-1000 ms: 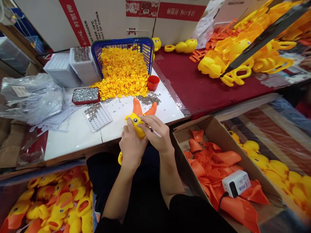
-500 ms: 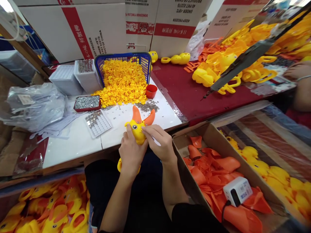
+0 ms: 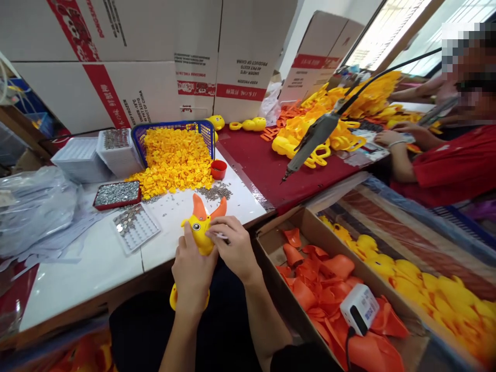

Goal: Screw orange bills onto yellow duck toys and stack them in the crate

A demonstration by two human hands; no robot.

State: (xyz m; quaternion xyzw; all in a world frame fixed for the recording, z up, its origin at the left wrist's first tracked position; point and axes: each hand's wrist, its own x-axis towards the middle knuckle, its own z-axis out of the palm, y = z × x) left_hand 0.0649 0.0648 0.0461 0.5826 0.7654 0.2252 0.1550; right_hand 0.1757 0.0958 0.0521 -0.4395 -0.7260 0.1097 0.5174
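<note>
My left hand (image 3: 194, 268) is wrapped round a yellow toy duck (image 3: 202, 238) with an orange bill that gapes upward. One eye shows on its head; the other side is covered by my fingers. The rest of the duck, a yellow loop, sticks out below my left wrist. Pinched against the duck's face, my right hand (image 3: 233, 247) has a small white slip (image 3: 221, 236) between its fingers. Just beyond the bill, a patch of small screws (image 3: 215, 192) lies on the white tabletop (image 3: 166, 240).
A blue basket (image 3: 135, 138) spills small yellow parts. Near it are a red cup (image 3: 219, 170), a tray of metal bits (image 3: 117, 195) and a white plastic tray (image 3: 141, 235). An electric screwdriver (image 3: 313, 139) hangs at right, above a carton (image 3: 267, 243) of orange bills. A co-worker's red sleeve (image 3: 445, 168) is beyond.
The view has tilted up and turned right, bringing the co-worker into sight. Both hands stay on the duck, with my right fingers still at its face.
</note>
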